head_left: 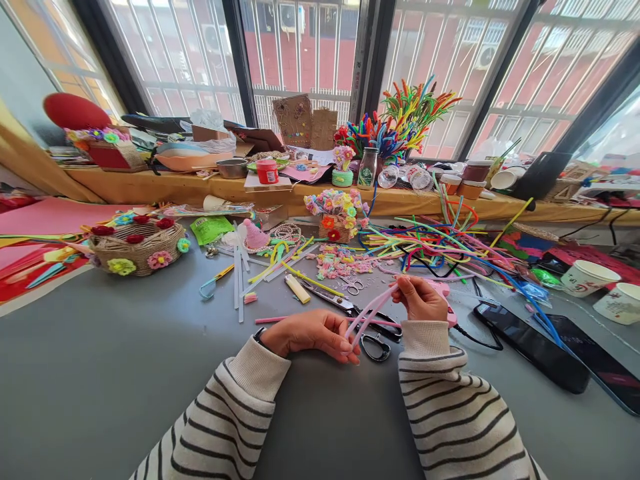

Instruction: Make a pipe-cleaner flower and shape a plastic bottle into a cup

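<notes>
Light pink pipe cleaners (371, 308) stretch in a bent loop between my two hands, above the table. My left hand (313, 333) pinches their lower end between thumb and fingers. Higher and to the right, the fingertips of my right hand (423, 301) are closed on the other end. Under them lie large shears (330, 299) with black handles, partly covered by my hands. Another pink pipe cleaner (273, 320) lies flat behind my left hand. A pink glue gun (444, 293) is partly hidden behind my right hand.
Small scissors (355, 287), a cream lighter (297, 289) and clear glue sticks (239, 283) lie ahead. Coloured pipe cleaners (415, 240) are heaped behind. At left stands a woven basket (135, 250); at right are two phones (533, 347) and paper cups (590, 277).
</notes>
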`<action>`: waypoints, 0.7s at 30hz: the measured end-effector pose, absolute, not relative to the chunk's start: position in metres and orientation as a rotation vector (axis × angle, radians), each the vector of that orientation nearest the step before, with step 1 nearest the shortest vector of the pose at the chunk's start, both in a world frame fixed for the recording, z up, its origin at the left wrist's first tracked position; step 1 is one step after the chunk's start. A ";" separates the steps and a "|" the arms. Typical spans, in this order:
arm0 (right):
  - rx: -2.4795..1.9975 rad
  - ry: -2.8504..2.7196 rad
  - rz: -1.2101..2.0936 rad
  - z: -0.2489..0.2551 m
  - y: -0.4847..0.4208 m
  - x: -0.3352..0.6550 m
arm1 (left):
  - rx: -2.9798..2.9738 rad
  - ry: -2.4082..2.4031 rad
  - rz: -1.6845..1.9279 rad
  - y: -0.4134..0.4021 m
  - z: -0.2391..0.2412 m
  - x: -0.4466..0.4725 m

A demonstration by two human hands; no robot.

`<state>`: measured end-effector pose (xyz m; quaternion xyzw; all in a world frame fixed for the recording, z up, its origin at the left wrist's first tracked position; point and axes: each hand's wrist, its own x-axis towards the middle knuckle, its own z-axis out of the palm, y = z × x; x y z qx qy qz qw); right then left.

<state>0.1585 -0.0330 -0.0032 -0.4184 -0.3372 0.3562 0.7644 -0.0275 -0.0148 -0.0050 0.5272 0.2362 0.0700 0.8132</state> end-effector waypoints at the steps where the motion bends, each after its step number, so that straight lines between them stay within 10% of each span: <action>1: -0.894 -0.731 0.770 -0.003 -0.033 0.158 | 1.125 0.507 0.146 -0.015 -0.005 -0.028; 21: -0.901 -0.309 1.103 -0.012 -0.021 0.166 | 0.900 0.431 0.824 -0.011 0.003 -0.026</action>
